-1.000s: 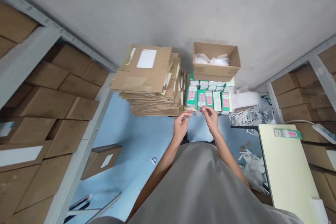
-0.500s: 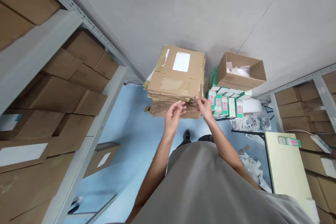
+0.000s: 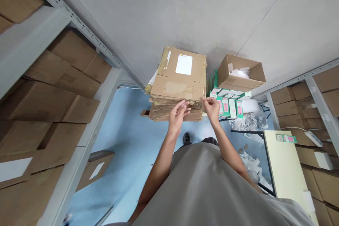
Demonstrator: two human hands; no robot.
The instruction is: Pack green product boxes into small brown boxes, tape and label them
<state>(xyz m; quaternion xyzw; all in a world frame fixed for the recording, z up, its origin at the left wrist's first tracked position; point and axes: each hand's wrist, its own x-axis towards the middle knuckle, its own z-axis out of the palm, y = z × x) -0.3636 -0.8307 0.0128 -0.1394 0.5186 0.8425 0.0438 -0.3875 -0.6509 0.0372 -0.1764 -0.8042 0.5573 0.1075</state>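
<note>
A tall stack of flattened cardboard boxes [image 3: 180, 86] stands against the wall, its top sheet bearing a white label [image 3: 184, 64] and strips of clear tape. My left hand [image 3: 177, 117] is at the front edge of the stack, palm turned inward, fingers stretched and a little curved, with nothing visible in them. By the front right corner of the top sheet is my right hand [image 3: 212, 110], its thumb and forefinger pinched together. Whatever lies between those fingertips is too small to make out.
Right of the stack, an open carton [image 3: 242, 74] with white paper sits on green-and-pink boxes [image 3: 225, 107]. A shelf rack [image 3: 106, 95] full of cartons rises at left, another at right. A pale table [image 3: 284, 164] stands at lower right; paper scraps [image 3: 251, 167] lie beside it.
My right hand has moved slightly right along the stack's front edge to the corner, still pinched. My left hand has shifted a little right, its fingers still apart. The camera view has shifted slightly.
</note>
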